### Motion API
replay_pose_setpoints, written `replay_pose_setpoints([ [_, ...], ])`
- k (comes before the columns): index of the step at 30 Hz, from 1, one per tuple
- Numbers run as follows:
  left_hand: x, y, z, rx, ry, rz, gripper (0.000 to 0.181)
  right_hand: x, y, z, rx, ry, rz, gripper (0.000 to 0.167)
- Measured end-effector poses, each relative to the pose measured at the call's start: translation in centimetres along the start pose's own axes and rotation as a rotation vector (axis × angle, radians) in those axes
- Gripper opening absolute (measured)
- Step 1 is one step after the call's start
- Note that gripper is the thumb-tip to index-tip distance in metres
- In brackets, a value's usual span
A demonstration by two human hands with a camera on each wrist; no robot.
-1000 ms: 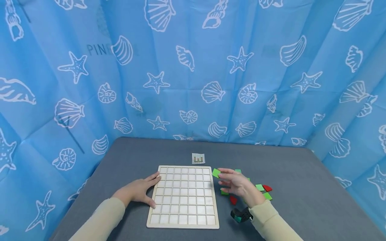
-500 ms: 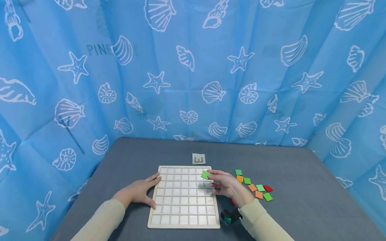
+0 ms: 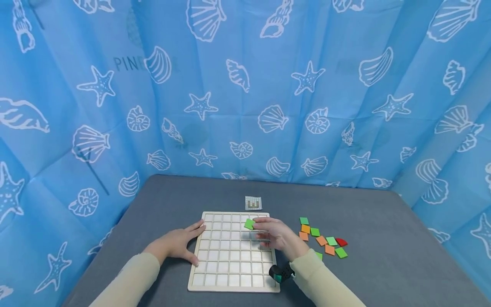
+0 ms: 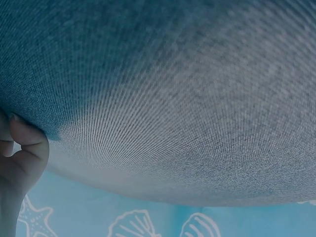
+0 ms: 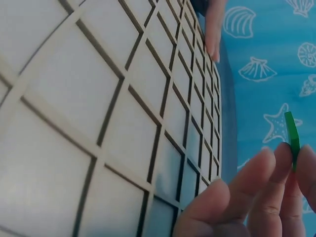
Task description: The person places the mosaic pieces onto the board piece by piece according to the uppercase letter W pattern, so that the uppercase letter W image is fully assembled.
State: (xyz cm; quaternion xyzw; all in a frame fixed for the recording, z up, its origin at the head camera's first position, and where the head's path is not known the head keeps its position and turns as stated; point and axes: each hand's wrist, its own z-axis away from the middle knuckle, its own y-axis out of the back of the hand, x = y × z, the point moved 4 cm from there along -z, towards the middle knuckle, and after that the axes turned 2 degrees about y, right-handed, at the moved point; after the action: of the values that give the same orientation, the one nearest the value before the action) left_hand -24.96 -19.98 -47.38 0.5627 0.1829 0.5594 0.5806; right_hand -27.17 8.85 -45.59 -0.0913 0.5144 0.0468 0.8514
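A pale wooden grid board [image 3: 229, 256] with white square cells lies on the table. My left hand [image 3: 175, 244] rests at its left edge, fingers spread along the rim; the left wrist view catches only part of that hand [image 4: 24, 153]. Above the board's upper right part, my right hand [image 3: 279, 235] pinches a light green square tile [image 3: 249, 224] between thumb and fingers. Seen edge-on in the right wrist view, the green tile [image 5: 292, 136] stands clear of the grid, the other fingers curving beneath it.
Loose tiles lie right of the board: green [image 3: 341, 252], orange [image 3: 329, 250] and a red quarter-round piece [image 3: 341, 241]. Behind the board is a small pattern card [image 3: 253, 203]. A blue shell-print curtain [image 3: 245, 106] closes off the table's back and sides.
My right hand has carried the green tile leftward, from beside the board's right edge to over its upper cells. The left hand stays at the left edge.
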Motion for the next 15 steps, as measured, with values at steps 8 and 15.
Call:
replay_pose_setpoints([
  [8, 0.1, 0.0, 0.2, 0.003, -0.001, -0.011, 0.106, 0.2, -1.2, -0.6, 0.011, 0.004, 0.044, 0.026],
  [15, 0.0, -0.1, -0.1, 0.002, 0.011, -0.032, 0.107, 0.2, -2.3, -0.8, -0.014, 0.014, 0.037, 0.028],
])
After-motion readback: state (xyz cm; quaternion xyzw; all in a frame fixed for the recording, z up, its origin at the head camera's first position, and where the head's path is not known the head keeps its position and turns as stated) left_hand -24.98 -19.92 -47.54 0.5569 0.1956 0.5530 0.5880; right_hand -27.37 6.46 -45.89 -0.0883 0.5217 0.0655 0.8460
